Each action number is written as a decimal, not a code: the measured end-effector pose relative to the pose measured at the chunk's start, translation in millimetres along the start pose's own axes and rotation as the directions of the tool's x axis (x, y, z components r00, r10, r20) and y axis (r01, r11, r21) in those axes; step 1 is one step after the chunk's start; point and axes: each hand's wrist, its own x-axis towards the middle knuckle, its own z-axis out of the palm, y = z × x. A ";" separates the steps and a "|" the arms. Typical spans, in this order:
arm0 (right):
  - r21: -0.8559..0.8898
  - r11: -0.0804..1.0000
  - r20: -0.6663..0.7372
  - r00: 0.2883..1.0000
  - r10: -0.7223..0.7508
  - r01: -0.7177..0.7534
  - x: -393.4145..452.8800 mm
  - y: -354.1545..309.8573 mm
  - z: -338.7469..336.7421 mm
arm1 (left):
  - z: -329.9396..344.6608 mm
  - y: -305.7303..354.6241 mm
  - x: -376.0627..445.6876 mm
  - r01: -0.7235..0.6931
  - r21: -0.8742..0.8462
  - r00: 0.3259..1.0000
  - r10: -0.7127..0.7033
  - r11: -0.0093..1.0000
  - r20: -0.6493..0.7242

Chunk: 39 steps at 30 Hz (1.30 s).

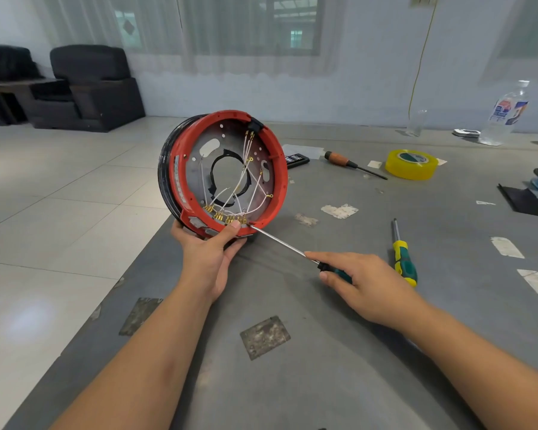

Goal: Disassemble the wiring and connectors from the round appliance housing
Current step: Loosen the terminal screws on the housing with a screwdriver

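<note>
Two hands are at work in the head view, both yours. Your left hand point(210, 252) grips the round housing point(222, 170) at its six o'clock edge, thumb curled over the red rim and fingers wrapped beneath, holding it tilted on edge above the near-left part of the grey table point(339, 352), open side facing you. Inside the housing, white wires point(246, 181) cross the metal plate around its central hole, and a row of brass connectors point(227, 217) sits along the rim from about seven to five o'clock, just above your thumb. A black block point(255, 124) sits at one o'clock on the rim, with wires running down from it.

Your right hand point(367, 283) holds a green-handled screwdriver point(288, 245), fingers curled around the handle and forefinger stretched along the shaft. The tip meets the rim at five o'clock, just beside the last connector; whether it is seated under anything, you cannot tell from this angle.

Beyond your right hand, toward three o'clock, a second screwdriver point(404, 259) with a yellow and green handle lies flat. Farther off, at one o'clock from the housing, lie a wooden-handled screwdriver point(351, 164) and a roll of yellow tape point(411, 164). A plastic bottle point(505, 114) stands at the far right.
</note>
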 end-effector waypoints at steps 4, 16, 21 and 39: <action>-0.017 1.000 0.016 1.000 0.009 -0.009 1.0 -2.2 -2.9 | 1.2 0.8 -1.5 -0.002 0.010 1.000 0.002 1.000 0.001; -0.095 0.994 0.041 0.998 0.056 -0.052 11.6 -17.0 -15.0 | 1.2 4.9 -4.4 -0.034 0.052 0.999 0.035 0.998 -0.020; -0.028 0.998 0.011 0.998 0.058 -0.057 8.9 -21.7 -5.2 | 3.5 5.6 -4.6 -0.026 0.045 0.999 0.027 0.999 -0.030; 0.263 0.961 -0.071 0.992 0.103 -0.081 2.5 -32.8 20.2 | 4.3 1.0 -1.1 -0.036 0.016 0.995 0.037 0.999 -0.095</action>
